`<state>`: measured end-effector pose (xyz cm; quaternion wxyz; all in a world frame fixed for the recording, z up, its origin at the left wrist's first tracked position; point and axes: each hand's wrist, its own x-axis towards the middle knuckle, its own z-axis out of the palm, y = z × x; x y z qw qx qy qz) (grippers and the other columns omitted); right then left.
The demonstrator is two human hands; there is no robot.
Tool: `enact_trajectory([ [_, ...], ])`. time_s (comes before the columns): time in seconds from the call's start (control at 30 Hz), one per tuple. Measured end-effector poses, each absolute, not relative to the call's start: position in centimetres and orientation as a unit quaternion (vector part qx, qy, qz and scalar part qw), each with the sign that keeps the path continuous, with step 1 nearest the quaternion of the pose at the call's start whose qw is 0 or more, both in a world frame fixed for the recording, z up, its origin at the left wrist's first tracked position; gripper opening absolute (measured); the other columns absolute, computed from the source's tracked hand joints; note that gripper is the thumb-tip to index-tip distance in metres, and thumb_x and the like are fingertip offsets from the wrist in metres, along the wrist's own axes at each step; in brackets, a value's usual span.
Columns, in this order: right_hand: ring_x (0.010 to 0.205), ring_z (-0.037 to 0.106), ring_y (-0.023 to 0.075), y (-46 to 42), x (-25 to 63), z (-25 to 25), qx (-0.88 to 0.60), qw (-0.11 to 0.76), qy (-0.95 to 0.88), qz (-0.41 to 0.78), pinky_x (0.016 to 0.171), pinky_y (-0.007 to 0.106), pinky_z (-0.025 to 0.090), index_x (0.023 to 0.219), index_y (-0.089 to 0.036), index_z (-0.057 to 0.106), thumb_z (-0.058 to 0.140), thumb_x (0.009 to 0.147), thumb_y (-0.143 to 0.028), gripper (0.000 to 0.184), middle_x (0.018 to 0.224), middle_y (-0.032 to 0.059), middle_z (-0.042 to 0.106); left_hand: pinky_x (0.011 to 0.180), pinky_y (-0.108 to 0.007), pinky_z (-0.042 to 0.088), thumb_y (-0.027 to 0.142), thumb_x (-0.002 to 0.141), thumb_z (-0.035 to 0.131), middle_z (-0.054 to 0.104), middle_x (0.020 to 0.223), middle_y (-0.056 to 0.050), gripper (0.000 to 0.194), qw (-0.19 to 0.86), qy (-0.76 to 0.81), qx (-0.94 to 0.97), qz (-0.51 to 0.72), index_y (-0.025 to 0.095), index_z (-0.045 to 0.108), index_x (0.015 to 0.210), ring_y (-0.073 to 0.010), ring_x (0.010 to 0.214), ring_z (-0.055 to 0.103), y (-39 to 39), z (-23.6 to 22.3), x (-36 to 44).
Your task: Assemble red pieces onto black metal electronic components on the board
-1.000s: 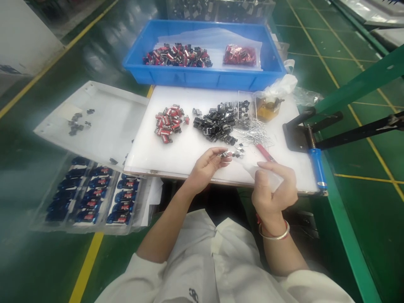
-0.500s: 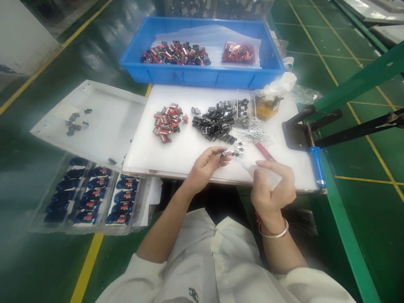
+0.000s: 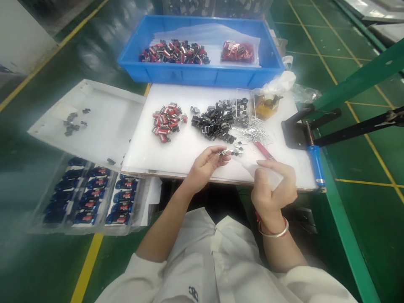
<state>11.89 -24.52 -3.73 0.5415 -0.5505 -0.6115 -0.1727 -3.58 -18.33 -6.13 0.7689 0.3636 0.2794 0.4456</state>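
My left hand hovers over the near edge of the white board, its fingers pinched on a small dark part. Beside it, my right hand is curled around a small clear plastic piece. A few loose silver parts lie just beyond my left fingertips. Farther back on the board sit a pile of black parts and a pile of red parts. Thin metal pins and a red-handled tool lie to the right.
A blue bin with more parts stands behind the board. A clear lid with a few black parts lies left, above a tray of blue pieces. A blue-handled press and green frame are at right.
Both hands hold nearly the same pose; the view has tilted slightly, so the board and bins sit a little higher and left in the picture.
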Motion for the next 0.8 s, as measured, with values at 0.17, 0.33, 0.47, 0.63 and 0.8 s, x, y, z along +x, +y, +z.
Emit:
enact_trajectory([
  [0.17,0.072,0.068,0.0186,-24.34,11.85,-3.76,-0.546,0.546,-0.612,-0.171,0.063,0.03,0.052,0.102,-0.018,0.066,0.063,0.092,-0.029,0.016,0.084,0.0037,0.071,0.099,-0.037,0.048,0.045,0.081,0.075,0.071,0.111,-0.009,0.037,0.772,0.277,0.359,0.446,0.02,0.069,0.108,-0.0198,0.104,0.066,-18.35,-6.04,-3.59],
  [0.33,0.074,0.068,0.0197,-24.51,11.96,-3.76,-0.556,0.533,-0.612,-0.177,0.065,0.032,0.053,0.101,-0.018,0.066,0.062,0.092,-0.031,0.016,0.083,0.004,0.071,0.099,-0.037,0.048,0.044,0.082,0.074,0.071,0.113,-0.009,0.036,0.771,0.276,0.36,0.446,0.02,0.068,0.108,-0.0202,0.105,0.066,-18.38,-6.02,-3.6],
  [0.47,0.073,0.068,0.0189,-24.71,12.11,-3.92,-0.558,0.533,-0.611,-0.176,0.065,0.031,0.053,0.101,-0.018,0.066,0.062,0.092,-0.03,0.016,0.083,0.0038,0.071,0.099,-0.037,0.048,0.044,0.082,0.074,0.071,0.113,-0.01,0.036,0.769,0.277,0.363,0.447,0.019,0.068,0.109,-0.0204,0.105,0.066,-18.38,-5.96,-3.59],
  [0.63,0.073,0.067,0.0174,-24.66,12.19,-4.16,-0.551,0.541,-0.611,-0.173,0.065,0.029,0.052,0.103,-0.018,0.067,0.064,0.091,-0.028,0.016,0.084,0.0028,0.071,0.097,-0.035,0.05,0.045,0.08,0.076,0.072,0.11,-0.008,0.038,0.769,0.275,0.363,0.449,0.019,0.068,0.107,-0.0186,0.102,0.066,-18.36,-5.87,-3.58],
  [0.8,0.069,0.066,0.0173,-24.61,12.08,-3.56,-0.558,0.554,-0.594,-0.17,0.064,0.03,0.051,0.097,-0.017,0.068,0.063,0.091,-0.03,0.015,0.081,0.0025,0.071,0.097,-0.035,0.05,0.045,0.082,0.074,0.071,0.11,-0.008,0.038,0.765,0.275,0.371,0.449,0.02,0.068,0.109,-0.018,0.102,0.066,-18.32,-6.15,-3.61],
])
